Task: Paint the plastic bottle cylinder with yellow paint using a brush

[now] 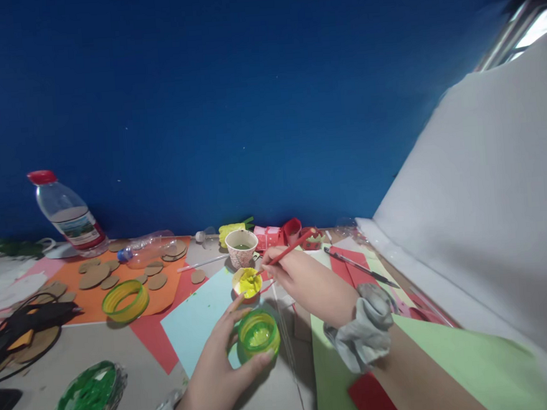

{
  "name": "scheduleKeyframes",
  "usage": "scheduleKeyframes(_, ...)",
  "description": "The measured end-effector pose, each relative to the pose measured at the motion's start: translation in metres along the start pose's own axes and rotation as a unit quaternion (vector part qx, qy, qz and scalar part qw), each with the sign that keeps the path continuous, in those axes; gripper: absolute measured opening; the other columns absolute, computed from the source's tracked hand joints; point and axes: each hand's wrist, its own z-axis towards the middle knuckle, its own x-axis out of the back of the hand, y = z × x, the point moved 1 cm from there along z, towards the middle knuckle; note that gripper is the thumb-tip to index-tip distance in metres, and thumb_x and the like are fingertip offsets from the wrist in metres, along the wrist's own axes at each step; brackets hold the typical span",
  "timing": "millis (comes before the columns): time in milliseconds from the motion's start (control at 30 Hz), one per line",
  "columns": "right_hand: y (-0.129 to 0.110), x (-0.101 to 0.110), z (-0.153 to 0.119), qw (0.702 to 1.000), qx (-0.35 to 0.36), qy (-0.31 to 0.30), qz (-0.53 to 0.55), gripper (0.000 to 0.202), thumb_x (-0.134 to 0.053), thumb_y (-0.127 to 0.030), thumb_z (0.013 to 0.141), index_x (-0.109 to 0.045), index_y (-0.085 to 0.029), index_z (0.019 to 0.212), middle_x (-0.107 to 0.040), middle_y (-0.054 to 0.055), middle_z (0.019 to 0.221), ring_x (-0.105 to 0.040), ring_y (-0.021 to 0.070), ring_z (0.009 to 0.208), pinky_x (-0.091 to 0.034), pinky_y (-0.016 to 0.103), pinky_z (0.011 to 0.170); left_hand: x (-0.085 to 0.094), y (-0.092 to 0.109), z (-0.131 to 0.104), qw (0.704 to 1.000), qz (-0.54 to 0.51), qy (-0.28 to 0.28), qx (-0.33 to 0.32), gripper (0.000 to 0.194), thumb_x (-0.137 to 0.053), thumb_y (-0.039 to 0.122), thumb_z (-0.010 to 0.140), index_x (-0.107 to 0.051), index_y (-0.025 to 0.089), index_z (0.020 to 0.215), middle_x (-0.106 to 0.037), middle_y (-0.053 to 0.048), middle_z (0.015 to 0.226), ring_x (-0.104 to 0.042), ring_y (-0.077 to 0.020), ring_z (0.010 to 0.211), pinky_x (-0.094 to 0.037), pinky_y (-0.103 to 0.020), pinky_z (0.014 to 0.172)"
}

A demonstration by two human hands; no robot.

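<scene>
My right hand [285,271] pinches a thin red paintbrush [296,246]. The brush's lower end reaches into a small dish [237,290] of thick yellow paint [249,283]. Nearer to me, my left hand [219,365] has its thumb and fingers around a yellow-green ring [257,323], which resembles a roll of tape. The ring stands close to a light blue sheet [195,320]. Just behind the yellow paint is a patterned paper cup [243,257] with murky liquid in it.
At left are a dish of green paint [87,396], a yellow ring [126,310], cardboard discs [94,275] and a tall bottle [76,225]. A black pen [362,267] lies at right near green paper [462,354]. A blue wall [248,107] rises behind.
</scene>
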Motion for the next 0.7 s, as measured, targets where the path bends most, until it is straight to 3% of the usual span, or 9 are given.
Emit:
scheduleKeyframes(200, -0.0027, 0.0044, -0.0039, 1.0, 0.01, -0.026, -0.002, 0.024, -0.038, -0.016, 0.093, -0.061, -0.022, 0.088, -0.066, 0.003, 0.089, -0.059, 0.018, 0.08, -0.043, 0.032, 0.072, 0.0003, 0.0021, 0.0005, 1.0, 0.01, -0.013, 0.006, 0.056, -0.07, 0.04, 0.075, -0.055, 0.022, 0.126, -0.035, -0.013, 0.152, -0.03, -0.0339, 0.14, -0.034, -0.049, 0.111)
scheduleKeyframes(500, 0.0015, 0.0084, -0.0006, 1.0, 0.007, -0.027, -0.007, 0.03, -0.035, -0.033, 0.097, -0.052, -0.021, 0.075, -0.055, -0.002, 0.067, -0.051, 0.0131, 0.062, -0.037, 0.027, 0.062, 0.0002, 0.0021, 0.0011, 1.0, -0.016, -0.011, 0.011, 0.054, -0.071, 0.039, 0.074, -0.056, 0.024, 0.124, -0.033, -0.012, 0.153, -0.028, -0.0333, 0.141, -0.031, -0.053, 0.112)
scheduleKeyframes(700, 0.0007, 0.0084, -0.0019, 1.0, -0.012, -0.008, -0.011, 0.02, -0.037, -0.027, 0.095, -0.052, -0.023, 0.082, -0.051, -0.005, 0.061, -0.048, 0.0123, 0.054, -0.034, 0.028, 0.057, 0.001, 0.0031, -0.0004, 1.0, -0.006, -0.005, 0.01, 0.055, -0.071, 0.037, 0.075, -0.056, 0.024, 0.126, -0.034, -0.01, 0.153, -0.031, -0.033, 0.14, -0.032, -0.05, 0.112)
